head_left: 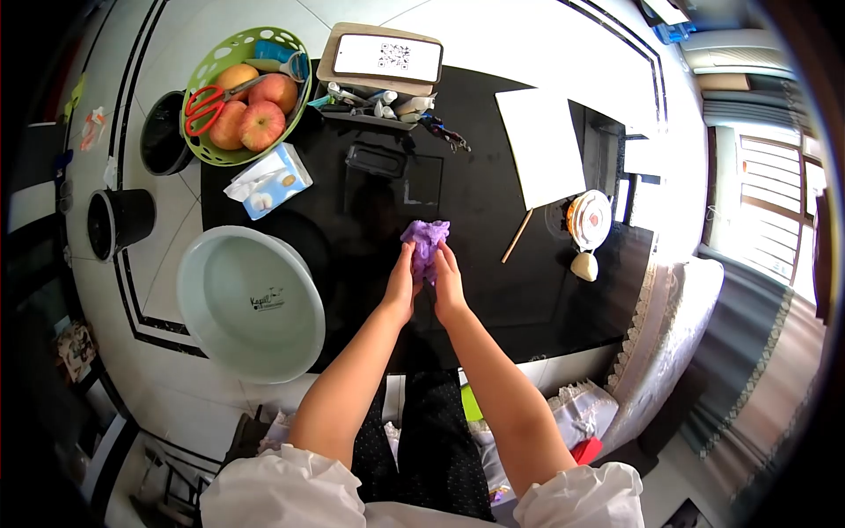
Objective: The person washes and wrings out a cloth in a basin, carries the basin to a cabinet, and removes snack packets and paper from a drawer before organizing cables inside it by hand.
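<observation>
A crumpled purple lump, soft-looking like cloth or putty [426,239], is held between my two hands above the black table [475,299]. My left hand [402,283] presses on its left side, and my right hand [448,280] presses on its right side. The fingers of both hands point away from me, and the lump sticks out past the fingertips. To the left of my hands stands a large pale basin [251,352] with dark print inside.
Around the table are a green basket [211,72] with apples and red scissors [204,110], a tissue pack [280,183], a phone [388,57] on an organizer, white paper [541,145], a brown stick [517,236] and a round container [590,220]. Black bins [132,217] stand left.
</observation>
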`<state>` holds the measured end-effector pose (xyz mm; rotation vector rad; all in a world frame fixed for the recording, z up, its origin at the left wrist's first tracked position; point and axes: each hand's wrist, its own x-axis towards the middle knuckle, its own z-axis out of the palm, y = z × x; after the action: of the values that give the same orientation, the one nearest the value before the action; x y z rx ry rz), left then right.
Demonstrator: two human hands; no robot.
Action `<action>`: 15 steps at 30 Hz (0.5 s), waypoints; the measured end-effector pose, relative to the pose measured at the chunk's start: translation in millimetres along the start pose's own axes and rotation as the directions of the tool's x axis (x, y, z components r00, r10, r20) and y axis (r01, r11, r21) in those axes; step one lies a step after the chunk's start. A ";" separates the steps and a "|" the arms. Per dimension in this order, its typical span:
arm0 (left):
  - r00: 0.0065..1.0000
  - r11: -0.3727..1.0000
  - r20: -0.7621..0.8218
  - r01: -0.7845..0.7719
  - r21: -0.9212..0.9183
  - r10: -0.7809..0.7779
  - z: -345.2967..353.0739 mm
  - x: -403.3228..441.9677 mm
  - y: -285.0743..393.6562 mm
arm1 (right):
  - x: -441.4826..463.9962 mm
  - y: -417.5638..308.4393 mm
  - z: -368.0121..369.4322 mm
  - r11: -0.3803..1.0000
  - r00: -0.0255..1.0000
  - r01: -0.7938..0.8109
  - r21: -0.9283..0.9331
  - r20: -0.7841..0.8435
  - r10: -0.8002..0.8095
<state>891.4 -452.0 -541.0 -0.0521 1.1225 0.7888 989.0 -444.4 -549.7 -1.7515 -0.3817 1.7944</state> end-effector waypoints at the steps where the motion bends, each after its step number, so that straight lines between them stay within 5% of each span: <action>1: 1.000 1.000 0.003 0.013 -0.026 -0.013 -3.2 -5.6 -0.3 | -7.1 0.4 0.1 0.998 0.999 -0.036 0.053 0.011 0.035; 10: 0.975 0.984 0.155 -0.145 -0.101 0.159 -28.8 -116.2 36.1 | -112.6 -12.6 39.8 0.977 0.994 0.080 0.200 0.058 -0.093; 15: 0.967 0.948 0.000 -0.250 -0.198 0.255 -37.4 -158.6 54.8 | -150.5 -39.2 72.5 0.963 0.958 0.210 0.167 0.161 -0.236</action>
<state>798.5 -512.7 -409.7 -0.0640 1.0354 1.1264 919.6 -488.4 -399.1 -1.3903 -0.4866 1.7727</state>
